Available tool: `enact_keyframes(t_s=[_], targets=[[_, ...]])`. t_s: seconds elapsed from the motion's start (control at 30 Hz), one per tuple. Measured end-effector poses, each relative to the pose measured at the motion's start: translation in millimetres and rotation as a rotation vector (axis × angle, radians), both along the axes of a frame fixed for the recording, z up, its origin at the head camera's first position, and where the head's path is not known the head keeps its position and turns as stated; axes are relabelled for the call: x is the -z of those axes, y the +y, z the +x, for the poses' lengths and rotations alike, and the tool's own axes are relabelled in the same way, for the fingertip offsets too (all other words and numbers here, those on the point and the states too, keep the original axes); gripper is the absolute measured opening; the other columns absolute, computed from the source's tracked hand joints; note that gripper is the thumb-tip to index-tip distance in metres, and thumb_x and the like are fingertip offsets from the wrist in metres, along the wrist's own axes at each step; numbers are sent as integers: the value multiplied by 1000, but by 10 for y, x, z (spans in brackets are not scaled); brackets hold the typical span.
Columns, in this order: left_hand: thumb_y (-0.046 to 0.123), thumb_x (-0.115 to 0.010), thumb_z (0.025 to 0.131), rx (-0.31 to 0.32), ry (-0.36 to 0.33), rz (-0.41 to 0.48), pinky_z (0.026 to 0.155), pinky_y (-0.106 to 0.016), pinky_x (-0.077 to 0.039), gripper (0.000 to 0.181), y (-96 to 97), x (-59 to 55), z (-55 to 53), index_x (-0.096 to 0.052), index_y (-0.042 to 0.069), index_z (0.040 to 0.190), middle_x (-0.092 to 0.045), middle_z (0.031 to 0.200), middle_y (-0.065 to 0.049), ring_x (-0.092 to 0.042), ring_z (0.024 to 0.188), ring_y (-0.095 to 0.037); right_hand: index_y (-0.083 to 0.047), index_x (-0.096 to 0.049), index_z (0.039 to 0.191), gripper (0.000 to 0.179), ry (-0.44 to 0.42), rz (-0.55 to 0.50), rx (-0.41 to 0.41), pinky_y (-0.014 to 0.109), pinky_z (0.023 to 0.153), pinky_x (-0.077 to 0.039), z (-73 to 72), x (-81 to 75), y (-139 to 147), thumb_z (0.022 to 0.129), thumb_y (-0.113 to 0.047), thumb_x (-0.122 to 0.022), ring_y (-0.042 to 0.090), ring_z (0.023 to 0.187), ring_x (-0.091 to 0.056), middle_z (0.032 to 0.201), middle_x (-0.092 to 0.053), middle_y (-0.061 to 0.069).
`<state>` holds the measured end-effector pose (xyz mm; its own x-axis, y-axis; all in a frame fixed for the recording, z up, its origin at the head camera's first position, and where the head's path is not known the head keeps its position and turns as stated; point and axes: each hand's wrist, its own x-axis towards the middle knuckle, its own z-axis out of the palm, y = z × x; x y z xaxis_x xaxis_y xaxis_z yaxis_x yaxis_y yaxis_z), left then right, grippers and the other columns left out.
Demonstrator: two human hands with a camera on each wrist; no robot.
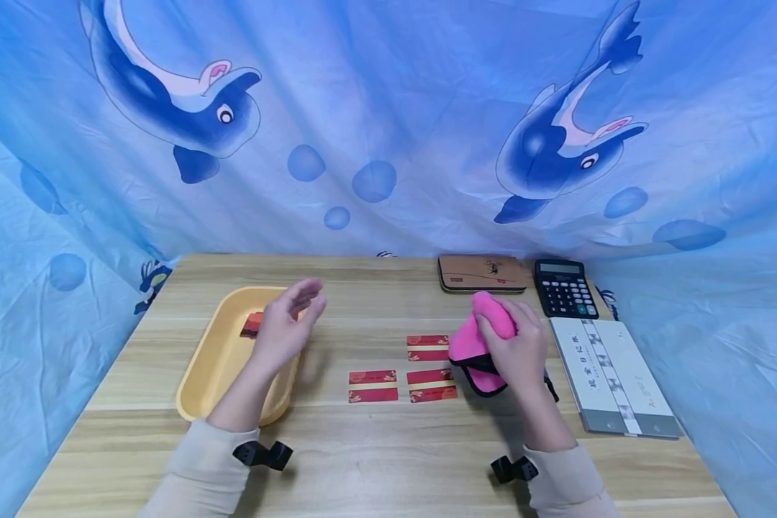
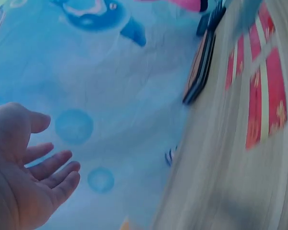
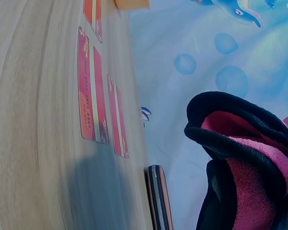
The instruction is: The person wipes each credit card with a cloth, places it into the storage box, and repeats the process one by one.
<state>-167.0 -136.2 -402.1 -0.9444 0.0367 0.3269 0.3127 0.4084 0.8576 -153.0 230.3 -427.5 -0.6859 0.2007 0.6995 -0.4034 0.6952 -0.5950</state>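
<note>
My right hand grips a folded pink cloth with black edging above the table's right half. In the right wrist view the pink, fuzzy cloth hangs in loose folds, and most of that hand is out of frame. Three red cards with a pale stripe lie just left of it: an upper card, a lower right card and a lower left card. Over the yellow tray my left hand is raised, fingers relaxed and holding nothing. Partly behind it, red cards lie in the tray.
A brown zippered wallet lies at the back of the wooden table. Beside it, to the right, is a black calculator. A grey-white notebook lies along the right edge. Blue dolphin-print curtain surrounds the table's back and sides.
</note>
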Motion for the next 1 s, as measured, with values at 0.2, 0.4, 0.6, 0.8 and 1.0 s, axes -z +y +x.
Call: enact_keyframes(t_s=[0.2, 0.4, 0.6, 0.8, 1.0], targets=[[21, -66, 100, 95, 9, -63, 108, -47, -47, 40, 354, 42, 63, -61, 4, 135, -63, 134, -13, -59, 124, -32, -1, -76, 111, 37, 32, -5, 13, 28, 69, -45, 1, 9, 34, 78, -12, -88, 30, 87, -66, 101, -73, 15], [22, -67, 99, 160, -24, -109, 108, -45, -48, 39, 611, 200, 55, -62, 7, 135, -63, 135, -8, -58, 125, -29, -3, -76, 112, 37, 24, -16, 16, 27, 69, -45, 5, 13, 51, 79, -14, -87, 29, 88, -66, 102, -73, 14], [17, -69, 98, 222, -54, -100, 107, -44, -48, 38, 790, 422, -29, -63, 5, 134, -64, 134, -10, -59, 124, -28, -3, -76, 113, 37, 29, -18, 13, 24, 69, -44, 0, 25, 76, 79, -13, -87, 28, 87, -67, 102, -73, 14], [18, -71, 97, 240, -111, -151, 107, -46, -48, 43, 954, 687, -126, -61, 7, 136, -62, 136, -10, -57, 127, -28, -4, -76, 114, 38, 39, 2, -4, 31, 70, -44, -18, 49, 97, 79, -12, -88, 30, 88, -66, 102, -73, 15], [18, -71, 96, 276, -198, -181, 112, -49, -43, 45, 1091, 895, -196, -59, 7, 139, -56, 143, -11, -52, 132, -28, -7, -76, 116, 39, 26, -2, -35, 31, 72, -44, -12, 65, 104, 79, -11, -87, 29, 91, -66, 105, -73, 12]])
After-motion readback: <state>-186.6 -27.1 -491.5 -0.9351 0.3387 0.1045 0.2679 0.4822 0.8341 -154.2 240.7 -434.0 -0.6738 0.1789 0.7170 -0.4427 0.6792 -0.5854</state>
